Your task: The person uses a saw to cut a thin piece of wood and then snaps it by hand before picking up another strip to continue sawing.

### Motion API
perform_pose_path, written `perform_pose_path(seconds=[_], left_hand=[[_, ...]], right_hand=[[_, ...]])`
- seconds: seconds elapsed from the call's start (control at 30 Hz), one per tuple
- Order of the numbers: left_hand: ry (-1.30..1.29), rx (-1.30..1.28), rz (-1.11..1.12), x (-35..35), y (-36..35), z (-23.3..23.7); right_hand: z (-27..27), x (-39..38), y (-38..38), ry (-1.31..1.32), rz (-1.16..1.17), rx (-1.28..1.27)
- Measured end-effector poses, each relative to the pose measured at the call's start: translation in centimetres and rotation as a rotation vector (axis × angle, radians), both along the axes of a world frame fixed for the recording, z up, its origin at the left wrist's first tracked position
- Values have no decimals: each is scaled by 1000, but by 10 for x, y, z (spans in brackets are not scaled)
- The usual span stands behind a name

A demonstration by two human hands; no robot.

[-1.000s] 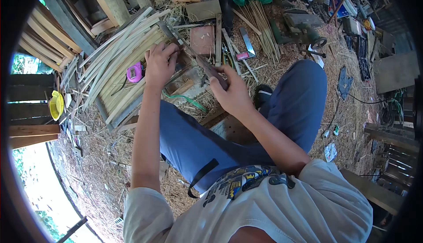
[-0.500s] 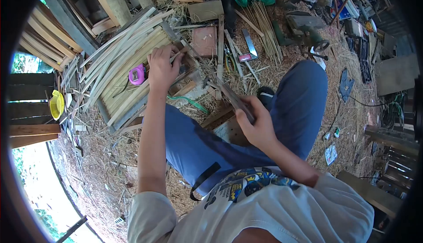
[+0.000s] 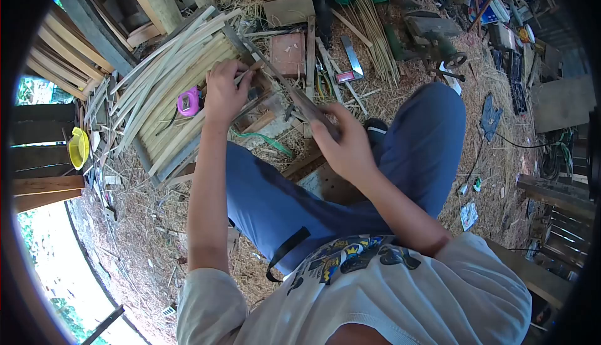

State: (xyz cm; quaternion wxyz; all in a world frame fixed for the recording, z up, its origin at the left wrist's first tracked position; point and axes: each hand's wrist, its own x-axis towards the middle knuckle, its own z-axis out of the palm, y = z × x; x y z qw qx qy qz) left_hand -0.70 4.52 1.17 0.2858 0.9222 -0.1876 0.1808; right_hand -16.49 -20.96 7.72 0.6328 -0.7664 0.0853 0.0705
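Note:
My left hand [image 3: 225,88] is closed over the right end of a wooden tray of strips, its thumb and fingers pinching a small wood strip [image 3: 255,66] that is mostly hidden by them. My right hand [image 3: 346,139] wraps round the dark handle of a long knife [image 3: 299,97], which slants up and left so that its narrow end passes close beside the left fingertips. A pink tape measure [image 3: 188,102] lies on the strips left of my left wrist. Below the knife, a green ribbon [image 3: 269,143] curls near my knee.
Long pale strips [image 3: 166,60] fill the tray [image 3: 145,160]. Beyond the knife lie a reddish block [image 3: 288,55], a try square [image 3: 352,60], pliers [image 3: 323,81] and a bundle of thin sticks [image 3: 377,44]. A yellow hard hat [image 3: 78,148] sits far left. Shavings cover the ground.
My right hand has moved up and left with the knife, bringing it nearer the left hand. My left hand has shifted slightly left, still pinching the strip. The view has shifted slightly.

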Motion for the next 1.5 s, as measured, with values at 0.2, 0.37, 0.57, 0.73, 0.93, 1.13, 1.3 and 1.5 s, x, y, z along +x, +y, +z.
perform_pose_path(seconds=[0.2, 0.37, 0.57, 0.73, 0.93, 1.13, 1.3, 1.5], left_hand=[[22, 36, 45, -3, -2, 1], [-48, 15, 4, 3, -1, -4], [-18, 43, 36, 2, -2, 3], [-29, 38, -14, 1, 1, 0], [5, 43, 12, -3, -4, 3], [-53, 39, 33, -2, -3, 2], [-27, 35, 16, 2, -5, 3], [-48, 36, 23, -1, -5, 3]], right_hand=[[-18, -41, -11, -227, -43, 36], [-23, 1, 2, -71, -8, -13], [-21, -52, -22, -166, 1, -32], [-16, 16, 9, -3, 66, -122], [-20, -34, -12, -223, -34, -50], [-28, 33, 17, -149, 20, -76], [-24, -41, -15, -169, -8, -44], [-24, 18, 17, -95, 9, 13]])
